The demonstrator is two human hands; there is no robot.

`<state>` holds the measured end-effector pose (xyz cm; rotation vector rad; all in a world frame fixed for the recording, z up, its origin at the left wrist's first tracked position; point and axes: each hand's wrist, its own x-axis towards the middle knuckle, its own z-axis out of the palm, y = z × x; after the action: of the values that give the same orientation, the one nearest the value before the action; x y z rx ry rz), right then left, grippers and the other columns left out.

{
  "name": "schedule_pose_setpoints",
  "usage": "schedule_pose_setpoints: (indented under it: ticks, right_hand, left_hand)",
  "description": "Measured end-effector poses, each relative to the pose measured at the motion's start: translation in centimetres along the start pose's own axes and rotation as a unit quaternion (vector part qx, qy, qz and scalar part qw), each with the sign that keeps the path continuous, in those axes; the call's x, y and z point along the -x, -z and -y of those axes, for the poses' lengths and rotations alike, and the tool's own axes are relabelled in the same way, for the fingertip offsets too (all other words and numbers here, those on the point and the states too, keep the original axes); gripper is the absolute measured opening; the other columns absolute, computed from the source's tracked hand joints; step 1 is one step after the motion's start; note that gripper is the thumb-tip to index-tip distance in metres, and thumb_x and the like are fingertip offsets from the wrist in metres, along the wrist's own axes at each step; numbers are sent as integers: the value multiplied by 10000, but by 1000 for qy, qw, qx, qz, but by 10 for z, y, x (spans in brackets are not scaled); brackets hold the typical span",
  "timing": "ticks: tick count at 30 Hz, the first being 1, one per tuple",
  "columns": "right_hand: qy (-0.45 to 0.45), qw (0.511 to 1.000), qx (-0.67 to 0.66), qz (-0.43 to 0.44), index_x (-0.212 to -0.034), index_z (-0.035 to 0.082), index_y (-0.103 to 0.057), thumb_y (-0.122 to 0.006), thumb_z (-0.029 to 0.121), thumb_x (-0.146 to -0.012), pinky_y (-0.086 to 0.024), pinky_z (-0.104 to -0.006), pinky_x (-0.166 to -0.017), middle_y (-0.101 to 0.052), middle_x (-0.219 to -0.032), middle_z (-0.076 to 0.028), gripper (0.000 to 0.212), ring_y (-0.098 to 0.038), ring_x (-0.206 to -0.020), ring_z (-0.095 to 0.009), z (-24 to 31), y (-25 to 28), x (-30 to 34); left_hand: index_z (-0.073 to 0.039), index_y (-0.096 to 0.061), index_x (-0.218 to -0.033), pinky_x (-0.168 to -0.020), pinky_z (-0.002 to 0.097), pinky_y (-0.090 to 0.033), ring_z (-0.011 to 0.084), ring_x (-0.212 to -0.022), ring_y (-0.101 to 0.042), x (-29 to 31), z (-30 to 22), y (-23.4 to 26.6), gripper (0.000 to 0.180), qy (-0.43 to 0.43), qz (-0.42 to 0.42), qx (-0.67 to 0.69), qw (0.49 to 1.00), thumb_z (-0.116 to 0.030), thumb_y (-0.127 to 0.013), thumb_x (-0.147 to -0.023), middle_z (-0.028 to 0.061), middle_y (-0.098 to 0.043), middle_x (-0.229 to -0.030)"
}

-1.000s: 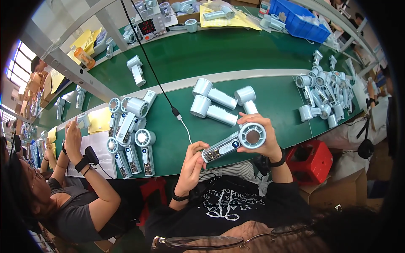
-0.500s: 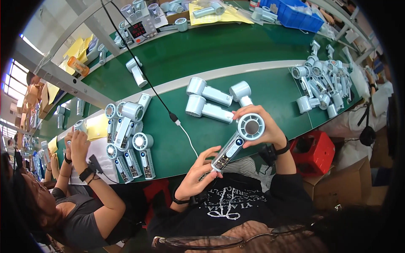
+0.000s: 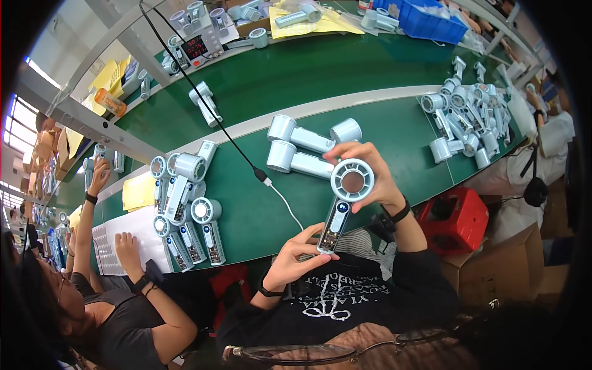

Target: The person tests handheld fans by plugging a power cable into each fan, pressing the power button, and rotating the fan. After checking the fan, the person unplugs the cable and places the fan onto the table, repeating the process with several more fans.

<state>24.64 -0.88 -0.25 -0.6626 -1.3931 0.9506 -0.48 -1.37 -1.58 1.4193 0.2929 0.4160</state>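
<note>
The pale blue fan (image 3: 343, 208) is held at both ends

The fan is just right of the middle of the frame, up over the near edge of the green bench (image 3: 246, 228). Its round head (image 3: 353, 163) is at the top, and its see-through handle (image 3: 333, 233) slants down and a little left. The front faces up, maybe so the person can look right at it.

The right hand (image 3: 379, 179) has its grip wrapped around the rim of the head. Holding the rim leaves the front uncovered. The left hand (image 3: 295, 259) has its grip pinched on the low end of the handle. With both ends held, the fan likely won't wobble.

A white cable (image 3: 285, 203) runs down behind the left fingers. Its end is hidden, so one cannot tell if it goes into the fan.

Above the hands, two closed fans (image 3: 308, 140) lie side by side. Lying flat, they probably won't tip over. Another fan (image 3: 346, 130) peeks out behind the right hand. A bunch of fans (image 3: 185, 179) sits at the left, some on top of others, and a big heap (image 3: 468, 117) is at the upper right. Both are apart from the hands, which seems to leave room to work.
</note>
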Motion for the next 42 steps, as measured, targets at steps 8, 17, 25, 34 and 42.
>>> schedule_pose_setpoints:
  ticks: [8,17,25,34,42]
  right_hand:
    - [-22,995,-92,-29,-1316,99,-430,-817,438,-665,-393,-497,-1017,-474,-1259,-240,830,-478,-1209,-365,-9,-18,-16]
    - [-59,895,373,238,-1382,191,-409,-455,551,-928,-452,-379,-886,-549,-1161,-183,581,-542,-1112,-294,-34,8,-178]
    - [-242,785,486,299,-1232,254,-525,-583,455,-858,-509,-451,-776,-661,-964,-172,428,-645,-862,-355,-192,-19,-274]
    - [-116,786,583,167,-1061,175,-535,-597,232,-811,-497,-444,-696,-630,-865,-141,264,-623,-794,-341,-60,74,-155]
    - [-388,746,540,20,-1169,181,-515,-602,171,-824,-468,-403,-712,-597,-974,-183,355,-595,-884,-344,27,91,22]
  left_hand:
    - [57,-713,-923,-926,379,-464,288,-1115,-552,-4,8,2,135,-20,-54,44,997,18,-644,-813,218,-494,-1289]
    - [102,-685,-906,-794,354,-537,293,-990,-612,19,19,29,129,-111,-218,-20,969,21,-622,-829,231,-556,-1174]
    - [114,-679,-890,-776,357,-540,286,-942,-625,29,16,42,134,-105,-302,14,947,18,-613,-825,244,-568,-1140]
    - [124,-675,-884,-772,354,-536,284,-930,-625,29,8,46,144,-112,-254,23,960,14,-602,-824,254,-569,-1131]
    - [114,-677,-860,-776,338,-515,284,-966,-612,15,11,32,148,-104,-175,63,977,-4,-600,-817,265,-554,-1174]
